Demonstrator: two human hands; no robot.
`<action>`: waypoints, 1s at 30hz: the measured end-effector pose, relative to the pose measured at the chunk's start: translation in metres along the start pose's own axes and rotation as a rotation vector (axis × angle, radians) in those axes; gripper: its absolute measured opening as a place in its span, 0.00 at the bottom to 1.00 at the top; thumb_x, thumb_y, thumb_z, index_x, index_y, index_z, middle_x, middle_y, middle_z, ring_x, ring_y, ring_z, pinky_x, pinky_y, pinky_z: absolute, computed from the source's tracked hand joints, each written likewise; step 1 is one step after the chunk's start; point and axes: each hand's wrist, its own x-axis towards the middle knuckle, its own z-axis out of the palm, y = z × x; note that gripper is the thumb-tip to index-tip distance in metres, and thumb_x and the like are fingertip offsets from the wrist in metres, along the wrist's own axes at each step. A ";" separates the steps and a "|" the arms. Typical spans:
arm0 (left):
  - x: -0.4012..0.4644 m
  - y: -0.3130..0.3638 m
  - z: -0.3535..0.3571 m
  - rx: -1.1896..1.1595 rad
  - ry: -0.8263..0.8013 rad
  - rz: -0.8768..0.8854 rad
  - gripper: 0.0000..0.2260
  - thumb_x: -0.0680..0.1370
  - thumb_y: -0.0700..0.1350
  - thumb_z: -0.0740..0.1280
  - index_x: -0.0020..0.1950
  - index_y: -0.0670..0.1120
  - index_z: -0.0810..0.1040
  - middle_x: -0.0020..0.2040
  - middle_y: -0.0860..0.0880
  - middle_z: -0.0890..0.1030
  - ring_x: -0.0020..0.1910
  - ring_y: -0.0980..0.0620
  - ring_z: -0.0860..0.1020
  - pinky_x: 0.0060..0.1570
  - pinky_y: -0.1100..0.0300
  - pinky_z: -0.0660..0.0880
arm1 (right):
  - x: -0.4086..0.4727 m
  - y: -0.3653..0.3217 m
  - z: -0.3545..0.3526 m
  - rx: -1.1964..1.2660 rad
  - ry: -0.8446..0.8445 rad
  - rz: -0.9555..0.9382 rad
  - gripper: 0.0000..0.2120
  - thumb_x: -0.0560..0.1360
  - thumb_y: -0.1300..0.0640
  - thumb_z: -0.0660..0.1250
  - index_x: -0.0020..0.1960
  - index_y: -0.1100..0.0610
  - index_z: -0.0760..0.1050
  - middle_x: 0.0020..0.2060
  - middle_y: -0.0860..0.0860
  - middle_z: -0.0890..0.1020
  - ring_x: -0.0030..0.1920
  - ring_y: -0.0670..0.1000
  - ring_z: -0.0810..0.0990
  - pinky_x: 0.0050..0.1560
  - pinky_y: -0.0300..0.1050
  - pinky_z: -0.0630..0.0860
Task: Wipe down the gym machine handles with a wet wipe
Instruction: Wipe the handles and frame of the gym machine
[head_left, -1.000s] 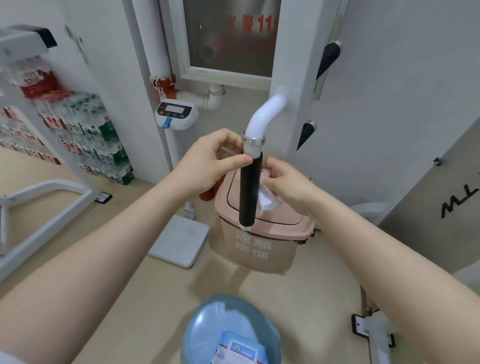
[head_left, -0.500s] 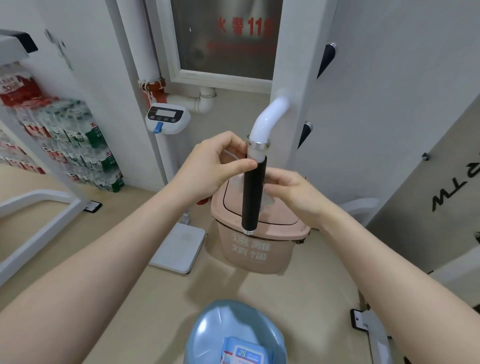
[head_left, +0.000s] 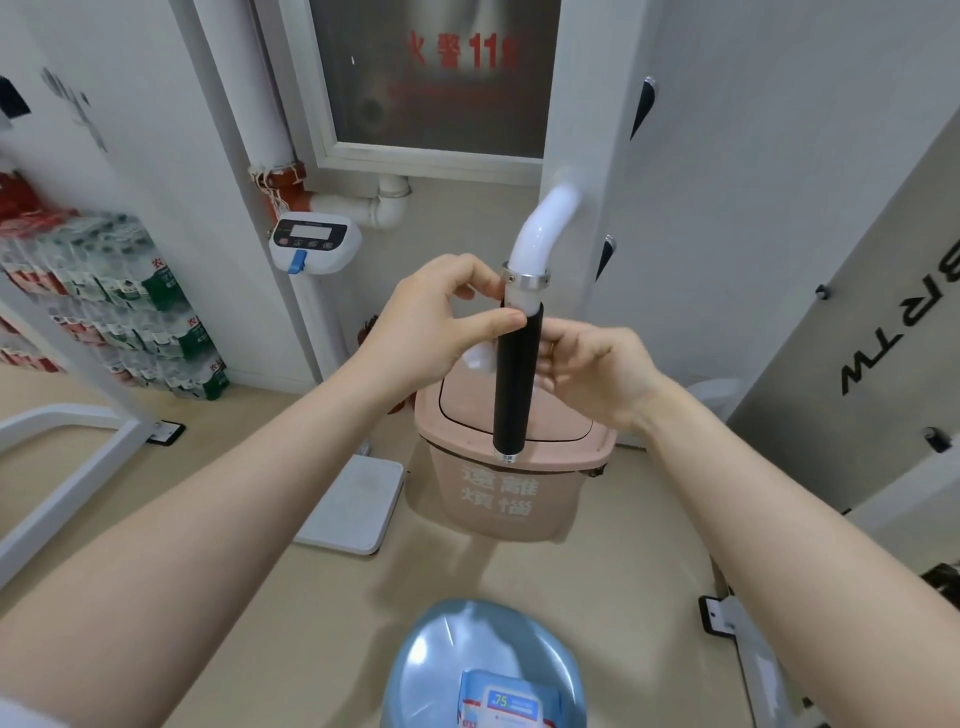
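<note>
The handle (head_left: 514, 384) hangs straight down from a curved white tube (head_left: 540, 228) off the machine's upright, a black grip capped top and bottom with metal collars. It looks rigid and fixed, so it should take firm squeezing without shifting; the black sleeve seems like foam or rubber, grippy rather than slick.

The left hand (head_left: 431, 322) pinches at the very top of the grip, thumb laid across its front just under the collar. The wet wipe (head_left: 478, 358) shows only as a pale, blurred scrap below that hand, against the grip's left side; it is thin, limp and likely to bunch. The right hand (head_left: 587, 369) has its fingers (head_left: 553, 343) curled against the grip's right side; whether they hold part of the wipe, I cannot tell.

Wrapping the wipe round the sleeve near the top and drawing it down seems the sensible hold. A wipes packet (head_left: 506, 701) lies below.
</note>
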 end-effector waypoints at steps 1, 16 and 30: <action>0.000 0.000 0.001 -0.015 -0.003 -0.018 0.08 0.71 0.49 0.73 0.40 0.58 0.74 0.48 0.56 0.78 0.52 0.54 0.75 0.54 0.55 0.72 | 0.003 -0.005 0.002 0.113 -0.019 -0.025 0.40 0.53 0.64 0.59 0.66 0.67 0.66 0.53 0.59 0.78 0.48 0.53 0.78 0.47 0.40 0.73; 0.000 0.008 0.007 -0.248 -0.143 -0.056 0.06 0.74 0.42 0.70 0.47 0.52 0.78 0.45 0.59 0.80 0.42 0.69 0.78 0.44 0.77 0.72 | -0.025 0.042 -0.006 -0.067 0.269 0.001 0.22 0.65 0.72 0.57 0.55 0.60 0.78 0.48 0.53 0.82 0.42 0.50 0.79 0.49 0.41 0.72; -0.002 0.000 -0.005 -0.374 -0.189 -0.180 0.06 0.77 0.41 0.66 0.50 0.51 0.77 0.49 0.50 0.80 0.44 0.56 0.79 0.52 0.59 0.77 | -0.027 0.081 0.042 -0.545 0.698 0.021 0.09 0.73 0.65 0.64 0.40 0.53 0.75 0.37 0.47 0.82 0.44 0.47 0.79 0.43 0.39 0.71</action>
